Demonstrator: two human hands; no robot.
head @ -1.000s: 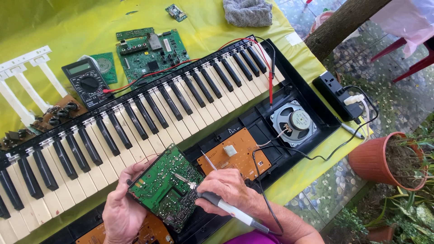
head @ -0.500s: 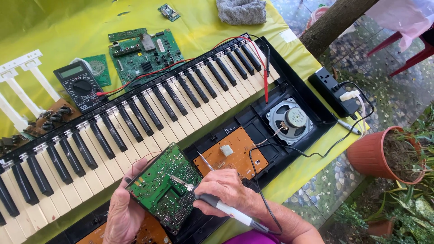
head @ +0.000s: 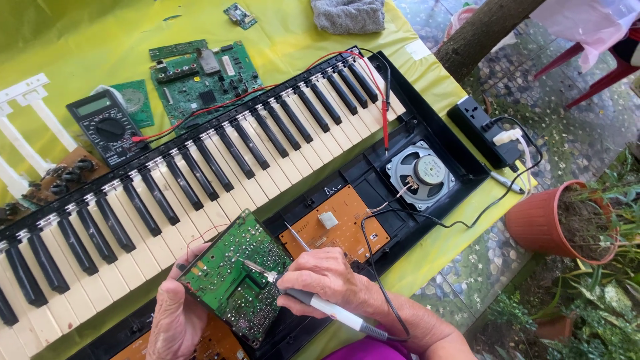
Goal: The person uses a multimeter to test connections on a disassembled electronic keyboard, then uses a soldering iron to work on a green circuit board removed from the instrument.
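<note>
Now, at the far left of the bench (head: 80, 40), which wears a yellow-green cloth, white plastic key strips (head: 27, 120) lie at about nine o'clock, with a brown board of round parts (head: 63, 175) just below them. A black multimeter (head: 105, 127) sits beside a small green round-patterned board (head: 137, 100), and its red lead (head: 200, 113) runs across the keys. Next comes a large green circuit board (head: 200, 73) at eleven o'clock.

Across the middle lies an opened electronic keyboard (head: 200, 173), its black and white keys slanting from lower left to upper right.

At six o'clock the left hand (head: 175, 319) is closed on the lower left edge of a green circuit board (head: 237, 283), holding it tilted over the keyboard's open case. The right hand (head: 330, 280) grips a soldering iron (head: 313, 303) like a pen; its metal tip touches the middle of that board.

An orange board (head: 337, 230) sits in the case just right of the held one, and a round speaker (head: 421, 175) lies at three o'clock from it. A grey cloth (head: 350, 15) rests at twelve o'clock. Farther right, a black power strip (head: 483, 130) sits at the bench edge, and a terracotta pot (head: 550, 223) stands on the ground beyond.
</note>
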